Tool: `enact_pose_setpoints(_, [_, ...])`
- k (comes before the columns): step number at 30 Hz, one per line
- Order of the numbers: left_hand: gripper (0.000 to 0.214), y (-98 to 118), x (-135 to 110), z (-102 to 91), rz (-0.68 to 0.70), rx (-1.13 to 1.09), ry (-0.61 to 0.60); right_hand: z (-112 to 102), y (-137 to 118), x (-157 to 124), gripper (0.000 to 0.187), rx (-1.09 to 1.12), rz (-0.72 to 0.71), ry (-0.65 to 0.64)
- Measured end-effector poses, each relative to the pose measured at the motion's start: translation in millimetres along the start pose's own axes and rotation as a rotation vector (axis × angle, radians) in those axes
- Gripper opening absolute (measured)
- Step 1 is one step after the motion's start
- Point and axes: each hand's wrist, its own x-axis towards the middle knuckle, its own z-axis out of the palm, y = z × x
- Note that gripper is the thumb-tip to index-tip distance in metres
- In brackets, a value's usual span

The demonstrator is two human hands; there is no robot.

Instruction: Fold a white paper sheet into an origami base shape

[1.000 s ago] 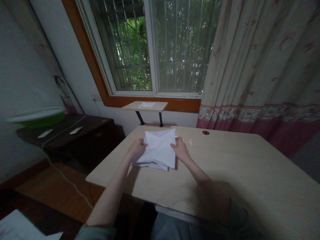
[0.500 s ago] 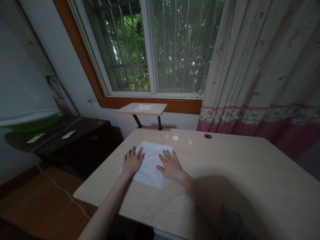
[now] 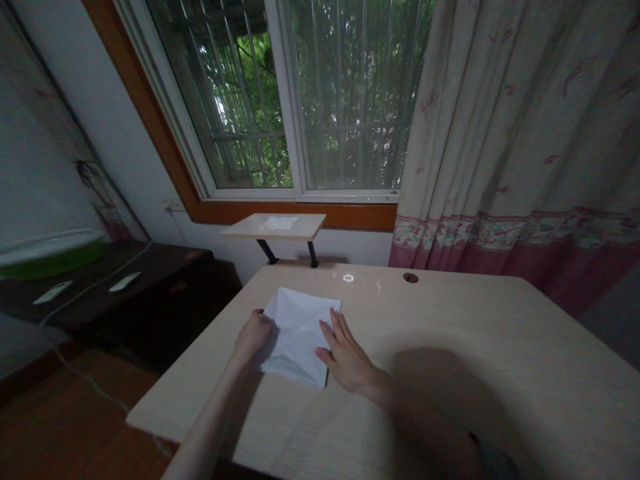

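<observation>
Lying under right fingers (image 3: 336, 328) | folded paper (image 3: 299, 333) (flat) | table (image 3: 450, 360)

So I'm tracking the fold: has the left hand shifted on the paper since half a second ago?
Yes. The left hand went from flat on the paper to curled at its left edge.

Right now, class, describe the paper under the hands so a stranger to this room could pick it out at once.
Start at the barred window, then drop to the pale wooden desk below it. Near the desk's left end lies a white creased paper, folded roughly square, with the left hand at its left edge and the right hand flat on its right edge. The smaller white sheet sits untouched on the little raised shelf behind.
</observation>
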Motion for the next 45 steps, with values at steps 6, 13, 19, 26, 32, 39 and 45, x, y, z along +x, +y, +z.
enact_pose_setpoints(6, [0.044,14.0,22.3,-5.0,-0.029,-0.025,-0.013,-17.2,43.6,-50.5,0.055,-0.023,-0.061,0.092])
enact_pose_setpoints(13, [0.067,45.0,-1.1,-10.0,0.068,0.116,0.181,-47.8,109.6,-142.5,0.051,-0.203,0.136,0.202])
enact_pose_setpoints(19, [0.052,81.8,-91.9,-1.4,0.467,-0.122,0.29,-63.7,101.0,-187.8,0.054,-0.323,0.304,0.174])
enact_pose_setpoints(26, [0.054,105.9,-195.0,53.0,0.824,-0.211,0.086,-44.7,64.7,-190.6,0.052,-0.402,0.391,0.21])
enact_pose_setpoints(32, [0.069,107.3,-203.7,76.4,0.867,0.058,0.014,-33.1,59.3,-183.1,0.055,-0.413,0.399,0.207])
enact_pose_setpoints(39, [0.07,107.6,-204.0,85.9,0.865,0.076,-0.014,-32.7,57.2,-181.4,0.059,-0.441,0.472,0.177])
enact_pose_setpoints(45, [0.066,107.9,-204.2,85.6,0.874,0.115,-0.025,-34.7,55.0,-180.2,0.059,-0.482,0.475,0.163])
